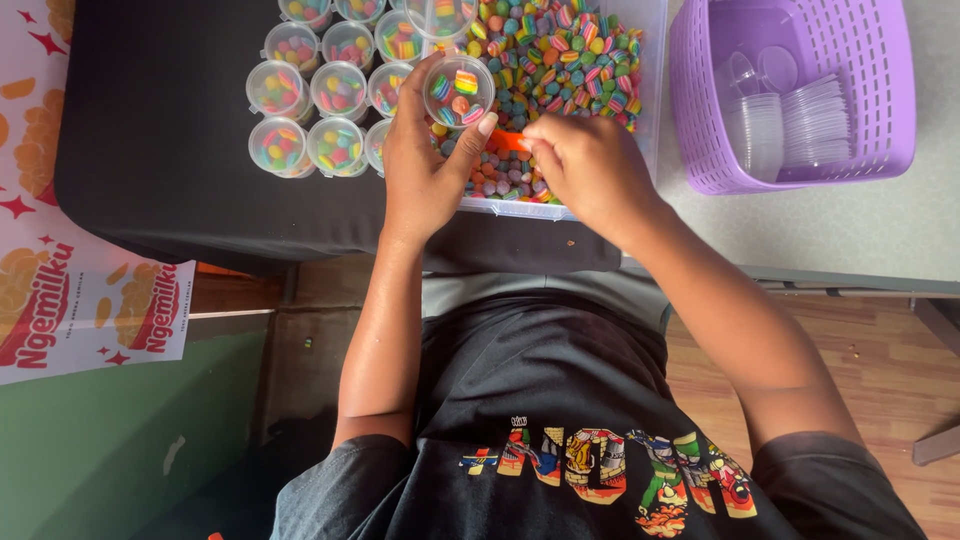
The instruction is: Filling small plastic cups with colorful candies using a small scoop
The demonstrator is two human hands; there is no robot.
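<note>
My left hand (425, 165) holds a small clear round cup (458, 91) with a few striped multicoloured candies in it, tilted over the near edge of a clear plastic tub (648, 90). The tub is full of small round rainbow candies (560, 50). My right hand (590, 170) rests in the tub at its near edge, fingers closed around an orange scoop (510, 141) that only partly shows.
Several filled clear cups (310, 110) stand in rows on a black cloth-covered table (170, 150), left of the tub. A purple basket (880, 90) at the right holds stacks of empty clear cups and lids (790, 120). A printed banner (70, 290) hangs at the left.
</note>
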